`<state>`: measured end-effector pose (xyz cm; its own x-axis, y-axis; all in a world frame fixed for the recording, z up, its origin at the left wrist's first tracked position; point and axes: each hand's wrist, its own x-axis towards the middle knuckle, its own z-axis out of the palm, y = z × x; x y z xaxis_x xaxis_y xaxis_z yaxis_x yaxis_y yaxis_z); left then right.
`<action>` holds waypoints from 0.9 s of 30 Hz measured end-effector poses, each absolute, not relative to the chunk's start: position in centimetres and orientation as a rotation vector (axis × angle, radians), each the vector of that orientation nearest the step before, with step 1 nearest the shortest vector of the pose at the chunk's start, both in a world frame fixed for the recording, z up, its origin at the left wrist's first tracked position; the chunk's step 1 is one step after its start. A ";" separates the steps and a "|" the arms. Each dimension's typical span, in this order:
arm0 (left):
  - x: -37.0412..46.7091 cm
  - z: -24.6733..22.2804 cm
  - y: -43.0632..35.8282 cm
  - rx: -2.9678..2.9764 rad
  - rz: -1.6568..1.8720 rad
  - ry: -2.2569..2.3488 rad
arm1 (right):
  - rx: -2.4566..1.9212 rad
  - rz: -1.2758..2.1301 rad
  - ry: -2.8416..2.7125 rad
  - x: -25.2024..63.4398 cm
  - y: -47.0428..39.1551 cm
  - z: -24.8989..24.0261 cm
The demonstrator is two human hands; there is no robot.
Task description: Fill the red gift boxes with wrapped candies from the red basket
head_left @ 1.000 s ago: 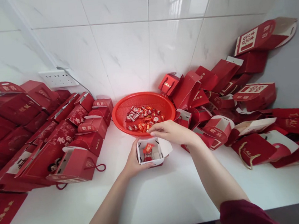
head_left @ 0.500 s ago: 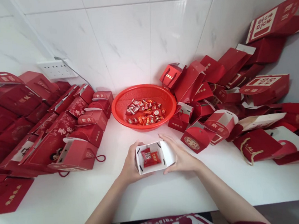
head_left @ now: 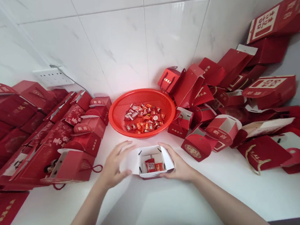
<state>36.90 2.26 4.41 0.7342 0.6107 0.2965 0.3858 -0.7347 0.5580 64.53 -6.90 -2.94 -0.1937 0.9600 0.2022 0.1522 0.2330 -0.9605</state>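
A small gift box (head_left: 154, 175) with a white inside stands on the counter before me, its top open. Two red wrapped candies (head_left: 151, 165) lie at its bottom. My right hand (head_left: 179, 164) grips the box's right side, thumb in front and fingers behind. Off to the left, my left hand (head_left: 117, 165) has its fingers and thumb apart, slightly blurred, beside the white flap folded out from the box. Just behind the box sits a red plastic basket (head_left: 115, 118) holding many wrapped candies (head_left: 150, 118).
Rows of red gift boxes (head_left: 76, 162) line the left of the white counter (head_left: 150, 206). More red boxes (head_left: 197, 147) are piled loosely at the right. A wall socket (head_left: 53, 77) with a cable is behind, on the tiled wall (head_left: 115, 47).
My left hand has let go of the box and moved left, and the box's left flap now lies outward. My right hand stays on the box. The view has shifted slightly.
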 end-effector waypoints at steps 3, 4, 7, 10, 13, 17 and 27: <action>36.8 9.3 5.3 2.510 0.807 1.045 | -1.091 1.064 -1.615 64.7 -6.9 -2.6; 37.4 10.7 6.6 2.534 0.837 1.090 | -1.097 1.054 -1.635 64.7 -6.9 -2.5; 40.2 13.4 11.2 2.588 0.788 1.094 | -1.106 1.033 -1.676 64.8 -7.0 -2.4; 43.4 13.2 16.4 2.657 0.441 1.064 | -1.098 1.031 -1.700 64.9 -6.9 -2.4; 45.9 11.0 20.9 2.670 0.243 1.044 | -1.099 1.032 -1.714 65.1 -6.9 -2.3; 47.5 7.6 24.6 2.680 -0.008 1.056 | -1.113 1.040 -1.715 65.2 -6.7 -2.2; 47.9 3.2 27.1 2.605 -0.417 1.149 | -1.129 1.076 -1.700 65.2 -6.5 -2.2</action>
